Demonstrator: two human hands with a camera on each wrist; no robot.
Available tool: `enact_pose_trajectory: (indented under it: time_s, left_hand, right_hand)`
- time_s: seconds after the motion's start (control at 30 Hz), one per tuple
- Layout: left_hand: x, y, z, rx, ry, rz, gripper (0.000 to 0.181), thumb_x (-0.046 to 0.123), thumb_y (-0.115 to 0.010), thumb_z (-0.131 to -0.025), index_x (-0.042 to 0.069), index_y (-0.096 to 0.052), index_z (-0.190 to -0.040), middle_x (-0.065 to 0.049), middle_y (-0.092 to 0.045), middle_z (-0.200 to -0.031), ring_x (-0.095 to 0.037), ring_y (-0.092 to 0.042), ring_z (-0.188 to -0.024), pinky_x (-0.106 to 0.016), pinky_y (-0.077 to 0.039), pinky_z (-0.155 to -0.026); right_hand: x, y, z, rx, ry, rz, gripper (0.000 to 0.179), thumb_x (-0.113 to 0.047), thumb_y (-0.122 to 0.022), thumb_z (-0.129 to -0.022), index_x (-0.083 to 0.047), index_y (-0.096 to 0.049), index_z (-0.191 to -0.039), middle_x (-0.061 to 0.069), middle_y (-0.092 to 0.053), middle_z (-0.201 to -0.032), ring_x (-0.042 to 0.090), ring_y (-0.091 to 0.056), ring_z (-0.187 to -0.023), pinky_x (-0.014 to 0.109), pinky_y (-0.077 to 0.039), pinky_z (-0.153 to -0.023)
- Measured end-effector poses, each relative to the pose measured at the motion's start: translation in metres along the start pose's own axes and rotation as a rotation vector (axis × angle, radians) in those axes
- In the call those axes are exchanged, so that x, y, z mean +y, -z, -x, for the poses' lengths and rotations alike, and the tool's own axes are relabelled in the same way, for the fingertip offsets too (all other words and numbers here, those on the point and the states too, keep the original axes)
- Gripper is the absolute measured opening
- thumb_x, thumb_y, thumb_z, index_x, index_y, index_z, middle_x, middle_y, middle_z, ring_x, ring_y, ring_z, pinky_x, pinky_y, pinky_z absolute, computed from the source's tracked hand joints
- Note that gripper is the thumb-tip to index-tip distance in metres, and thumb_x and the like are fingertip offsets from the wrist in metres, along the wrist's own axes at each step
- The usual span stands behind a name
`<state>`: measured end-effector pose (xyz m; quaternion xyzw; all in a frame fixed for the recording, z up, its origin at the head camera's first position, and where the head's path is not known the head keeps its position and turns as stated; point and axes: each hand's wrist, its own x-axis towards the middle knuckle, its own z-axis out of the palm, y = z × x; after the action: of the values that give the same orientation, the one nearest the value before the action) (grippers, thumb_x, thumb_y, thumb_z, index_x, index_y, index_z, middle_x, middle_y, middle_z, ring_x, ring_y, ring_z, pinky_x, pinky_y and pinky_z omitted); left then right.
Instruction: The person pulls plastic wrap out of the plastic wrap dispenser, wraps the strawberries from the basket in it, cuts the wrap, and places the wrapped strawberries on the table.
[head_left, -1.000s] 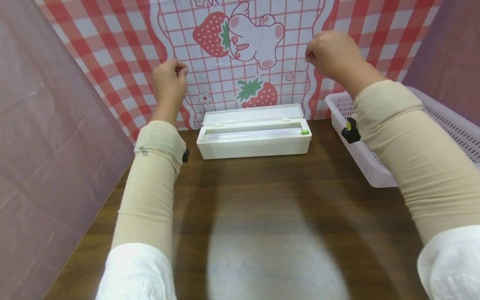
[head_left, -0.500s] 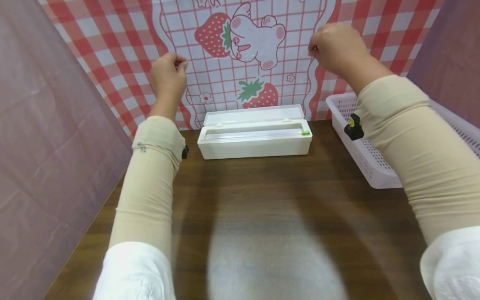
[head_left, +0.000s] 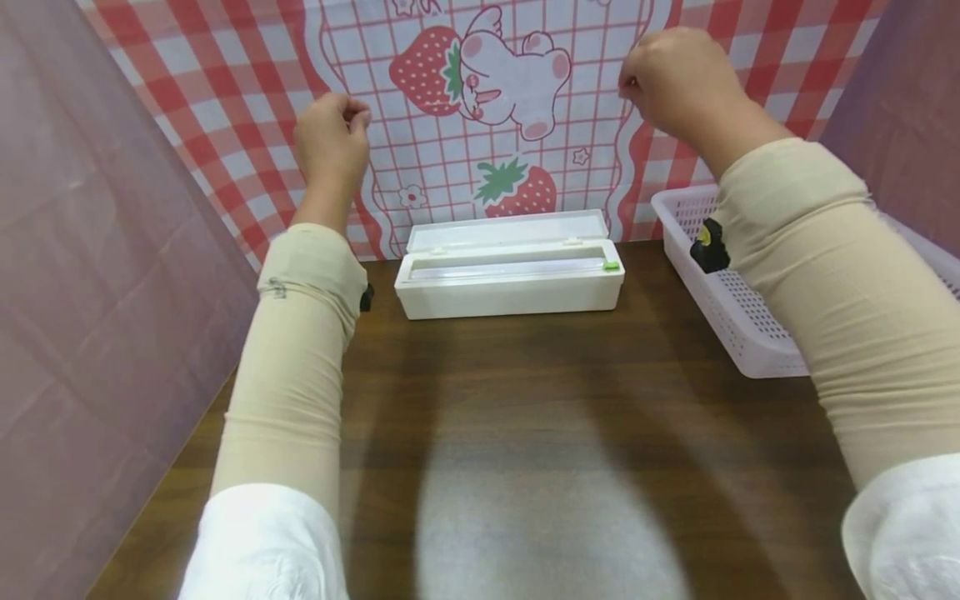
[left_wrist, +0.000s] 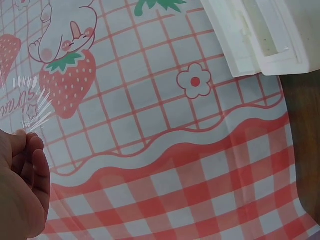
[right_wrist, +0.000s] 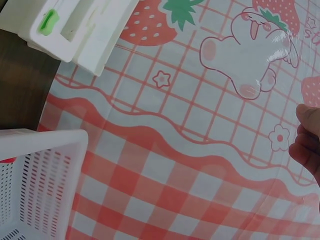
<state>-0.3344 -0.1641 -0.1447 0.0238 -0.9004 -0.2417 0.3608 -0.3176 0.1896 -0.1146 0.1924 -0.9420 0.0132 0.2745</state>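
Observation:
Both hands are raised in front of the patterned cloth, wide apart. The left hand (head_left: 331, 137) pinches a corner of clear cling film (left_wrist: 36, 107); bright creases fan out from its fingertips in the left wrist view. At the other side, the right hand (head_left: 678, 83) has thumb and fingers pressed together, and shiny glints of the film (right_wrist: 295, 42) show near it in the right wrist view. In the head view the film hardly shows. Below and between the hands, a white cling film dispenser (head_left: 510, 296) sits on the table, lid up, with a green slide cutter (head_left: 611, 266) at its right end.
A white perforated basket (head_left: 750, 346) stands to the right, partly behind the right forearm; a bit of something red (right_wrist: 7, 160) shows in it. Red checked cloth (head_left: 225, 100) rises behind the brown wooden table (head_left: 487, 375). Pinkish sheets (head_left: 112, 292) hang at both sides.
Both hands have moved up and a little farther apart, the left one slightly leftward. The dispenser and the basket stay in place.

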Motion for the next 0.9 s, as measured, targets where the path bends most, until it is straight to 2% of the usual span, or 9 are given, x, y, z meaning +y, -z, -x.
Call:
enact_pose_trajectory:
  time_s: [0.2,0.47,0.67,0.9]
  left_hand:
    - [0.002,0.003,-0.002,0.000,0.013,0.003,0.029,0.027,-0.050,-0.102,0.012,-0.068,-0.118,0.000,-0.068,-0.117,-0.012,-0.062,-0.103,-0.020,-0.048,-0.087]
    - [0.004,0.009,-0.008,0.034,-0.016,0.008,0.027,0.027,-0.052,-0.102,0.011,-0.069,-0.116,-0.001,-0.070,-0.114,-0.012,-0.064,-0.101,-0.020,-0.048,-0.086]
    - [0.007,0.012,-0.009,0.049,-0.021,0.001,0.027,0.026,-0.052,-0.102,0.011,-0.069,-0.116,0.000,-0.069,-0.115,-0.011,-0.064,-0.101,-0.017,-0.047,-0.086]
    - [0.011,0.015,-0.010,0.078,-0.022,0.000,0.025,0.023,-0.052,-0.101,0.011,-0.069,-0.116,0.000,-0.069,-0.115,-0.011,-0.063,-0.101,-0.015,-0.045,-0.088]
  right_hand:
    - [0.000,0.004,-0.001,-0.001,-0.012,-0.014,0.027,-0.005,-0.048,-0.100,0.013,-0.060,-0.116,0.032,-0.058,-0.113,0.046,-0.051,-0.105,0.055,-0.046,-0.097]
    - [-0.001,0.010,-0.002,0.050,0.021,0.003,0.026,-0.005,-0.046,-0.100,0.013,-0.061,-0.112,0.031,-0.059,-0.110,0.046,-0.053,-0.104,0.054,-0.047,-0.096]
    - [-0.002,0.013,-0.003,0.050,-0.009,-0.019,0.029,-0.007,-0.046,-0.101,0.013,-0.060,-0.117,0.032,-0.059,-0.116,0.047,-0.053,-0.106,0.054,-0.045,-0.098]
    - [-0.003,0.016,-0.002,0.123,0.015,-0.017,0.028,-0.006,-0.047,-0.100,0.013,-0.062,-0.114,0.030,-0.061,-0.114,0.044,-0.052,-0.105,0.054,-0.046,-0.097]
